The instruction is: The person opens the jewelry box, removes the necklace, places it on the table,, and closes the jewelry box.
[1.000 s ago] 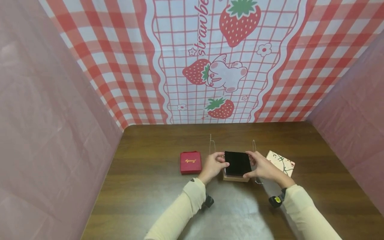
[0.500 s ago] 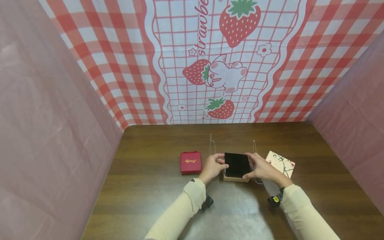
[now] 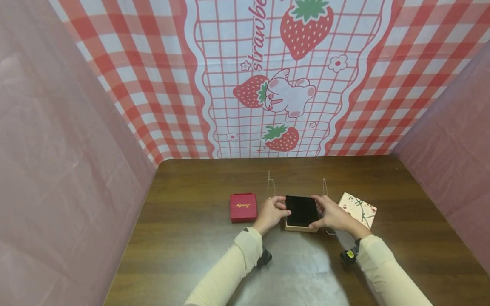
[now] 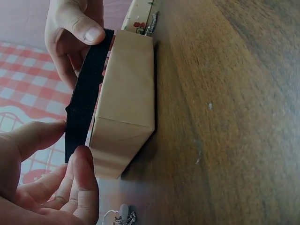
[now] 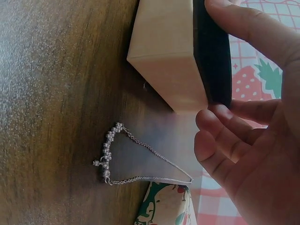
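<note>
A black square velvet-like pad (image 3: 302,211) lies over the open top of a cream box (image 3: 300,228), close to its rim. My left hand (image 3: 270,214) pinches the pad's left edge between thumb and fingers. At the opposite edge, my right hand (image 3: 333,213) grips it with thumb and fingers. In the left wrist view the pad (image 4: 86,93) looks slightly bent, and a narrow gap shows between it and the box wall (image 4: 126,84). The pad hides the inside of the box. Beside the box, a silver chain bracelet (image 5: 107,152) lies near my right hand.
A red box (image 3: 243,207) with gold lettering stands to the left. A floral-patterned lid (image 3: 360,210) lies at the right. Behind my left hand a thin chain (image 3: 269,182) lies on the wooden table (image 3: 199,238). Patterned cloth (image 3: 268,85) hangs at the back.
The black pad has shifted a little left and toward me over the box. My right hand has moved slightly left with it; both hands keep their hold.
</note>
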Demonstrator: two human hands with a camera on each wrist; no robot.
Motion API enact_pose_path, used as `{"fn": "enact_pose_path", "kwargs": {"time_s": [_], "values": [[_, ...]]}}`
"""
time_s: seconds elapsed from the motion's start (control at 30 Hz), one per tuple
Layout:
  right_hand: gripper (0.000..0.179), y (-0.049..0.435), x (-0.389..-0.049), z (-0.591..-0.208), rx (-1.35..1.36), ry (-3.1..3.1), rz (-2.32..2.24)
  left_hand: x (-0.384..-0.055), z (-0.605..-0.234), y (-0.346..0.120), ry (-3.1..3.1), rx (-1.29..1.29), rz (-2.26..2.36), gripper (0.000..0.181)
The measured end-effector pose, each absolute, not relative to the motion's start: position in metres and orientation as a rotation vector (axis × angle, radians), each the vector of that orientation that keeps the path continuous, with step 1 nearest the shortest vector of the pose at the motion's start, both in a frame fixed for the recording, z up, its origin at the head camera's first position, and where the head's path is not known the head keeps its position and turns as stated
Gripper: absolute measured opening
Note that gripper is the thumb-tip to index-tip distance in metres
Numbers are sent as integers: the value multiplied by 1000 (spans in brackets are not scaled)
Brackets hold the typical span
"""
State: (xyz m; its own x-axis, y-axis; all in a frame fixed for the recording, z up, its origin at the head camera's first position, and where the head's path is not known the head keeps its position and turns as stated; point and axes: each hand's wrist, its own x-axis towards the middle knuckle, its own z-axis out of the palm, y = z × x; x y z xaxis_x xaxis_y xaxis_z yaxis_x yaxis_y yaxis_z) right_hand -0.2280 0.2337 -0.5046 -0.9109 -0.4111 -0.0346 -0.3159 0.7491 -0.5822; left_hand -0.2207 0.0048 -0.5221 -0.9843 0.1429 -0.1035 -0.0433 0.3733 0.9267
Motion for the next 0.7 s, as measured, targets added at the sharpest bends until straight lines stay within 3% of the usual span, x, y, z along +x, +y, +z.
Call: {"fn": "enact_pose_path", "kwargs": {"time_s": [0.37,0.7], "values": [[101,234,-229,-509,-558,2792,-876,-222,-524,6,2474,74,1643,46],[102,234,-227,-510,-580,2796,-878,-221,-525,6,2471,35,1671,57]]}}
